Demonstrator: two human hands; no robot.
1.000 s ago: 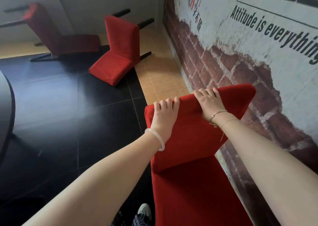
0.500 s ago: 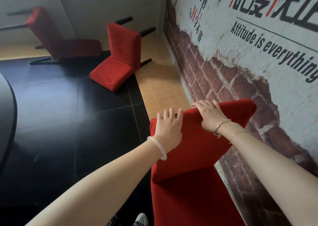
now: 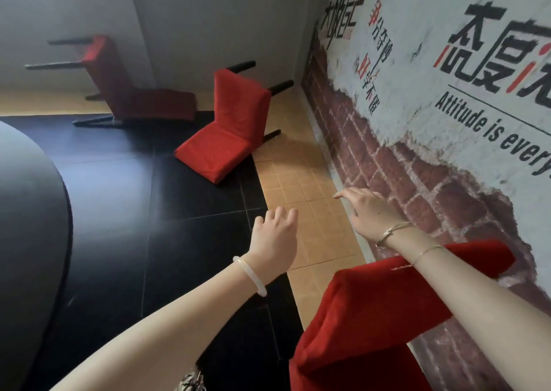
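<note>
A red upholstered chair (image 3: 378,310) stands upright at the lower right, close to the printed brick wall. My left hand (image 3: 275,238) hovers over the floor beyond the chair's back, fingers loosely curled, holding nothing; a pale bangle is on its wrist. My right hand (image 3: 366,211) reaches forward above the chair's top edge with its fingers spread and empty, thin bracelets on the wrist. Neither hand touches the chair. My right forearm crosses over the chair's backrest.
A second red chair (image 3: 229,134) lies tipped over on the floor ahead, legs pointing at the wall. A third red chair (image 3: 131,92) lies overturned farther left. A dark round table (image 3: 29,211) fills the left side. The printed wall (image 3: 417,122) runs along the right.
Both hands have let go of the near chair's backrest and moved forward past it. The view has lifted, so the chair now sits lower in frame.
</note>
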